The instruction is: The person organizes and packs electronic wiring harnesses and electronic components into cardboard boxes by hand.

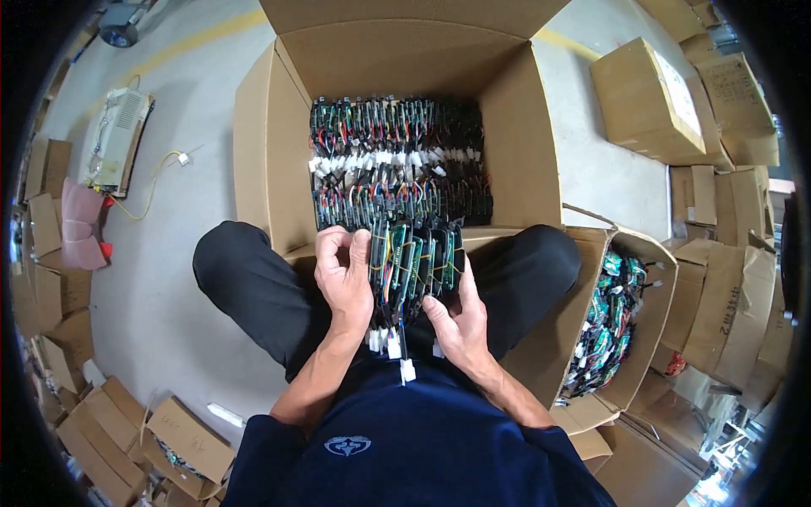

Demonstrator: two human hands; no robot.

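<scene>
Between my two hands is a stack of circuit boards [414, 266], standing on edge, with coloured wires and white plugs hanging from its near end. Yellowish bands or wires cross some of the boards. My left hand [345, 275] grips the stack's left side, thumb up along the outermost board. On the right side my right hand [456, 325] presses, thumb at the front and fingers along the outer board. Just beyond is a large open cardboard box [389, 59], holding two rows of similar wired boards [397, 194] with white connectors between the rows.
At my right stands an open carton [583, 313] with loosely piled wired boards [604, 329]. More cardboard boxes [650, 101] line the right side. On the left floor are a beige device [120, 139] with a yellow cable, a pink cushion-like item [82, 228] and several cartons [182, 435].
</scene>
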